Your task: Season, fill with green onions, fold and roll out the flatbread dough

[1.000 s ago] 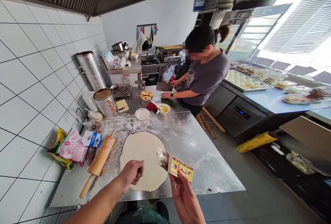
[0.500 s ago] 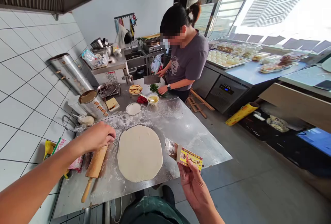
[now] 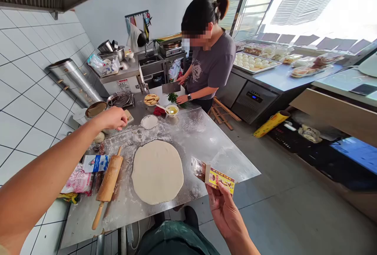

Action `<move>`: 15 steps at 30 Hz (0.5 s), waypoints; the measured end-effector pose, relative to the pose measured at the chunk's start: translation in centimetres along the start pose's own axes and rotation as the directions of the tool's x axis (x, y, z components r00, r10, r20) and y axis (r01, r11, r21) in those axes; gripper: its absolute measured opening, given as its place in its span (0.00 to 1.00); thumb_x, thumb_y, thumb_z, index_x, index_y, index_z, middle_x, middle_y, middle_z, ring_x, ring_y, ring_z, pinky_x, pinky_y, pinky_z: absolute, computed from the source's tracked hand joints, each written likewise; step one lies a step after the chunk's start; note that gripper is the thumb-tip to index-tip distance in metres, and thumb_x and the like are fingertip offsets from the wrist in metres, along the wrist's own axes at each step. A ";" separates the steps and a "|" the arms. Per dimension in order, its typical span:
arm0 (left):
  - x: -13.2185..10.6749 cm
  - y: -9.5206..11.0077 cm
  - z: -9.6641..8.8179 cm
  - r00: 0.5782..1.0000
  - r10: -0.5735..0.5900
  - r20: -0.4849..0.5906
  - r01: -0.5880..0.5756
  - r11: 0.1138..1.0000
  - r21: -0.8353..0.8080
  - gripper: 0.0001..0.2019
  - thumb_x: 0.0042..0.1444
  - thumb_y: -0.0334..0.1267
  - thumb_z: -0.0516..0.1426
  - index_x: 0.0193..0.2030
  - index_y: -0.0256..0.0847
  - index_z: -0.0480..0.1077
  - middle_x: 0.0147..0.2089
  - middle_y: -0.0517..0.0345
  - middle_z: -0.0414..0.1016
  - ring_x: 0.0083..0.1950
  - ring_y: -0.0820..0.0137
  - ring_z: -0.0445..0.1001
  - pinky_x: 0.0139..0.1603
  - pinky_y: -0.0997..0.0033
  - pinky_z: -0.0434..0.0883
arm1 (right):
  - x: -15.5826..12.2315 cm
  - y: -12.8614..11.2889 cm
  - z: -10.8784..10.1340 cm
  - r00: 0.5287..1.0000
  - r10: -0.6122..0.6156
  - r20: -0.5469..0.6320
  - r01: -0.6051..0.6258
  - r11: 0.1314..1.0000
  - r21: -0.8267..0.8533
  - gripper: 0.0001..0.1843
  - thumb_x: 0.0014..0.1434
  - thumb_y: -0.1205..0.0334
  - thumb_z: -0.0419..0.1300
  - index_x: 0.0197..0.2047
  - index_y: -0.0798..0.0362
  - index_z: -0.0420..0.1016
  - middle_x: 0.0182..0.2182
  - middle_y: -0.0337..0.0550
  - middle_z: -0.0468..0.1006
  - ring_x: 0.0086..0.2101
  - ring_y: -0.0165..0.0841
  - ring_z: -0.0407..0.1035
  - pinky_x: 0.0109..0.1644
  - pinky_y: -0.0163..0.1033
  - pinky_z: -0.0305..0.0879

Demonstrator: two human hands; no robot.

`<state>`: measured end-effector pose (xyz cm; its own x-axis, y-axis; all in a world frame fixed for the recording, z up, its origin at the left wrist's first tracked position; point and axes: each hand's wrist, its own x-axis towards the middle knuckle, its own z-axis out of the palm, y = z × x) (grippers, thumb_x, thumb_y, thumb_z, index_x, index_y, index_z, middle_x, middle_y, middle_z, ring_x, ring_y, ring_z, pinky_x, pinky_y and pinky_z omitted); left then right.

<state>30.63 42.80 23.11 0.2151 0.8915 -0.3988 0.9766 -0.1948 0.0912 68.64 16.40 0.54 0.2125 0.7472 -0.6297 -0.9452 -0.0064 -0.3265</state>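
Observation:
In my right hand [image 3: 225,208] is a small yellow and red printed box [image 3: 221,180]. A clear packet with brown contents [image 3: 198,167] sticks out of its opened end, beside the table's front edge. My left hand [image 3: 113,118] hovers over the far left of the table, fingers curled together; whatever they may hold is hidden. A flat round sheet of dough [image 3: 158,172] lies between my hands. To its left rests a wooden rolling pin [image 3: 110,178]. Just right of my left hand stands a bowl of white flour [image 3: 149,121].
Across the floury steel table [image 3: 203,145], a co-worker [image 3: 210,58] holds a cleaver [image 3: 171,87] by chopped greens [image 3: 172,97]. Nearby are a bowl of yellow liquid with a spoon [image 3: 172,110] and a bowl of pale pieces [image 3: 151,99]. Packets [image 3: 96,163] and metal canisters [image 3: 96,109] line the left wall.
My left hand has moved up and away from the rolling pin, toward the table's far side. The box stays in my right hand, and the view has shifted slightly.

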 end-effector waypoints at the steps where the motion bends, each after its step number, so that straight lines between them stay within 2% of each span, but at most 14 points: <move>1: -0.2 -0.4 0.5 1.000 -0.006 0.000 0.006 0.999 0.040 0.09 0.51 0.36 0.59 0.37 0.41 0.79 0.34 0.54 0.84 0.33 0.67 0.80 0.33 0.75 0.67 | 0.0 -0.1 -0.1 1.000 -0.004 -0.007 0.004 1.000 0.007 0.35 0.45 0.72 0.77 0.57 0.55 0.75 0.49 0.45 0.84 0.40 0.32 0.81 0.47 0.33 0.82; 4: -1.3 -0.9 2.7 0.999 0.017 0.044 -0.022 0.994 0.105 0.09 0.50 0.33 0.58 0.35 0.40 0.79 0.33 0.53 0.83 0.30 0.69 0.78 0.31 0.74 0.65 | 0.2 -0.1 -0.6 1.000 -0.009 -0.017 0.009 1.000 0.017 0.36 0.44 0.72 0.77 0.57 0.55 0.75 0.49 0.46 0.84 0.41 0.32 0.81 0.46 0.33 0.81; 8: -2.7 -0.3 5.5 0.988 0.095 0.122 -0.101 0.994 0.047 0.09 0.52 0.31 0.56 0.34 0.40 0.79 0.30 0.54 0.82 0.32 0.69 0.78 0.31 0.75 0.65 | 0.4 0.2 -0.9 0.999 0.002 -0.035 -0.001 1.000 0.008 0.38 0.42 0.73 0.78 0.57 0.55 0.76 0.48 0.47 0.84 0.41 0.33 0.81 0.46 0.32 0.81; 15: -5.1 -0.9 10.3 0.984 0.161 0.072 -0.169 0.978 0.123 0.11 0.53 0.31 0.55 0.34 0.42 0.80 0.33 0.51 0.82 0.34 0.65 0.76 0.35 0.69 0.63 | 0.9 0.5 -0.4 0.999 0.023 -0.031 -0.023 1.000 -0.015 0.39 0.41 0.72 0.79 0.57 0.55 0.76 0.47 0.46 0.84 0.40 0.32 0.81 0.44 0.30 0.81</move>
<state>28.70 34.17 15.65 0.3695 0.8164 -0.4438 0.9189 -0.3919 0.0442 68.44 16.80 -0.42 0.1983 0.7257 -0.6588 -0.9460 -0.0341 -0.3223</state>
